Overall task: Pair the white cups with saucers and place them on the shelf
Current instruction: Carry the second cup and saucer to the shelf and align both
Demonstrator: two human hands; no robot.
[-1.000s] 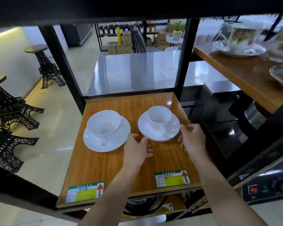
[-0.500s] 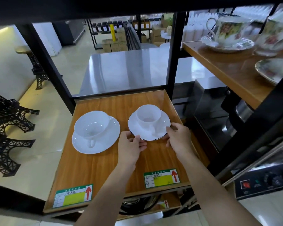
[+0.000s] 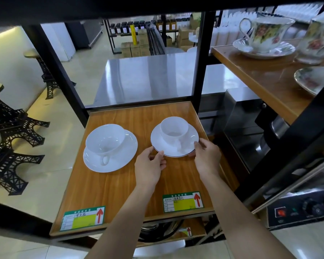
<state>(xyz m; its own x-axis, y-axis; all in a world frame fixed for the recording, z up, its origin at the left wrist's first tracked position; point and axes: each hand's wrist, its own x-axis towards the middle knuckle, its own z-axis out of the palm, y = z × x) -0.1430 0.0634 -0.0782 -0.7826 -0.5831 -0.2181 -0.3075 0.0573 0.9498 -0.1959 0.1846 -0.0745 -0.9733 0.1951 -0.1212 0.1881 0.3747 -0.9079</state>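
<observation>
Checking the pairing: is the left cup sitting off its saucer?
No. The left cup sits on its saucer on the wooden shelf, handle toward the camera.

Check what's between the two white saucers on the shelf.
Head view: only bare wooden shelf between the left saucer and right saucer; nothing stands there.

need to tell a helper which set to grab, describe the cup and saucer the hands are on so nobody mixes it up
On the low wooden shelf, look at the right-hand white cup on its saucer, above the right price label. Unlike the plain, larger set beside it, its saucer has a thin dark rim line.
</observation>
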